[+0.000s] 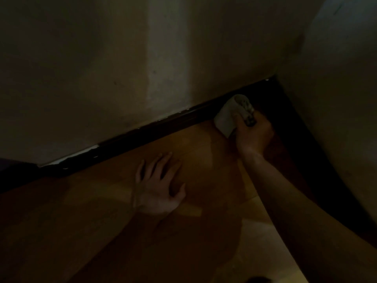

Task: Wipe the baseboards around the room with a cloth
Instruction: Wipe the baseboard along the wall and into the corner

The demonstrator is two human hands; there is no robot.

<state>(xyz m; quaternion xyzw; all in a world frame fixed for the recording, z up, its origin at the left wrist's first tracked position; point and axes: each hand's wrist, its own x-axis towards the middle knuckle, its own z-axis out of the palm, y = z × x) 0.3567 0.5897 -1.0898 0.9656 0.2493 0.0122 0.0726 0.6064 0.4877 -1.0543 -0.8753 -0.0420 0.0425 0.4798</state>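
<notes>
I watch from a distance, and the picture shows a dim corner of the room. The right hand [254, 133] grasps a pale folded cloth [227, 117], with the fingers curled around it. The cloth lies against the dark, glossy wooden baseboard [163, 124] that runs under the pale plastered wall [102, 78]. It is near the corner, where a second dark baseboard [295, 127] begins. The left hand [161, 186] holds nothing. It rests flat on the brown wooden floor [204, 156] with the fingers spread, well apart from the cloth, and I judge that it supports the body.

I judge that the step in hand is wiping the end of this board into the corner. To do it well, I would press the cloth flat on the face of the board and let its upper fold pass over the top ledge, where dust usually collects. The stroke should go fully into the corner and then turn onto the second board without lifting.

Pale specks show along the upper edge, and further left the edge looks chipped. I cannot tell whether this is dirt or damage, so I would rub gently there. The light is poor, so I would trust touch more than sight.
</notes>
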